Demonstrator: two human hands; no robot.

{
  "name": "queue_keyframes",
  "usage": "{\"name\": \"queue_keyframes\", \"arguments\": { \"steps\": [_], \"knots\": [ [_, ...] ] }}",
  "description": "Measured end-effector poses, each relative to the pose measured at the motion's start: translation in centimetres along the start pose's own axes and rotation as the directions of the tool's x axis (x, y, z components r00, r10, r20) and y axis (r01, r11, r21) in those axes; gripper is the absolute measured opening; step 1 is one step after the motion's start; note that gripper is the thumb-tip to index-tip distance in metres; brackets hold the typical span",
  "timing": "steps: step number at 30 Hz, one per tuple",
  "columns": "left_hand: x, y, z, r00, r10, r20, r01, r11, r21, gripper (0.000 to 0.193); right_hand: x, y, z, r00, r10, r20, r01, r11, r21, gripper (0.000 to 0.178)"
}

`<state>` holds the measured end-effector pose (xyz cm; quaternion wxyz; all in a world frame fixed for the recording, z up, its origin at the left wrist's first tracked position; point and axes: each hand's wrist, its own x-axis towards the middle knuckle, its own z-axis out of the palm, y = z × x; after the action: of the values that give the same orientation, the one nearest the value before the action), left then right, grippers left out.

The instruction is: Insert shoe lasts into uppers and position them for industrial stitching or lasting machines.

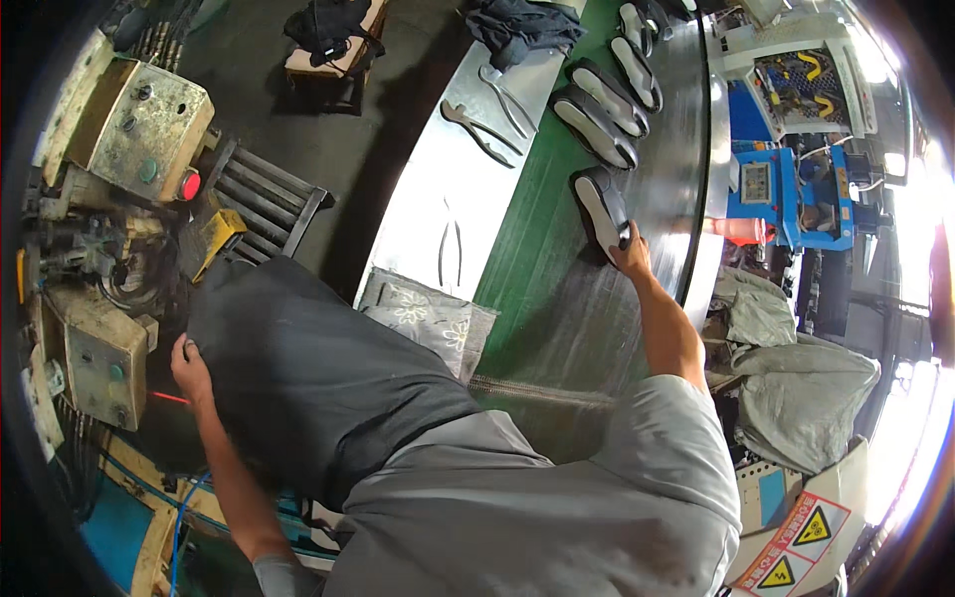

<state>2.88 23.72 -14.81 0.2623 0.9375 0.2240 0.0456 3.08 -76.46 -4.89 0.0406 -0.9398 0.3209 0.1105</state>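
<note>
My right hand (632, 257) reaches out over the green conveyor belt and is closed on the near end of a shoe (595, 207). The shoe is dark with a pale grey face and touches the belt. Beyond it, several similar shoes (595, 124) lie along the belt in a row. My left hand (189, 370) hangs low at the left, beside my dark trousers, with its fingers curled. A small dark bit shows at its fingertips, too small to name. The closest things to that hand are the trousers and a worn control box (104, 358).
Pincers (479, 132) and other hand tools lie on a white ledge (413, 209) beside the belt, near a patterned cloth (428, 318). A control box with a red button (189, 186) stands left. Blue machinery (796, 199) and grey covers (806, 398) line the right.
</note>
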Motion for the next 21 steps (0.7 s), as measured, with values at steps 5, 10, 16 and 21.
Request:
{"name": "queue_keyframes", "arguments": {
  "steps": [5, 10, 16, 21],
  "knots": [
    [-2.1, 4.0, -1.3, 0.999, -0.042, -0.029, 0.037, 0.989, -0.14, 0.037, 2.6, -1.1, 0.9, 0.99, 0.037, 0.136, -0.051, 0.993, 0.105, 0.112],
    [-3.4, 14.5, 0.2, 0.996, 0.039, 0.083, 0.01, 0.855, -0.518, 0.044, 0.0, -2.8, 1.1, 0.978, 0.008, 0.206, -0.115, 0.852, 0.511, 0.102],
    [-5.3, 35.5, 1.2, 0.875, 0.353, 0.331, 0.055, 0.607, -0.793, 0.053, -11.3, -15.3, 1.2, 0.898, -0.104, 0.428, -0.428, 0.025, 0.904, 0.082],
    [-4.4, 42.5, -1.0, 0.733, 0.49, 0.471, 0.224, 0.48, -0.848, 0.07, -20.4, -28.9, -3.3, 0.78, -0.476, 0.406, -0.36, 0.188, 0.914, 0.096]
  ]
}}
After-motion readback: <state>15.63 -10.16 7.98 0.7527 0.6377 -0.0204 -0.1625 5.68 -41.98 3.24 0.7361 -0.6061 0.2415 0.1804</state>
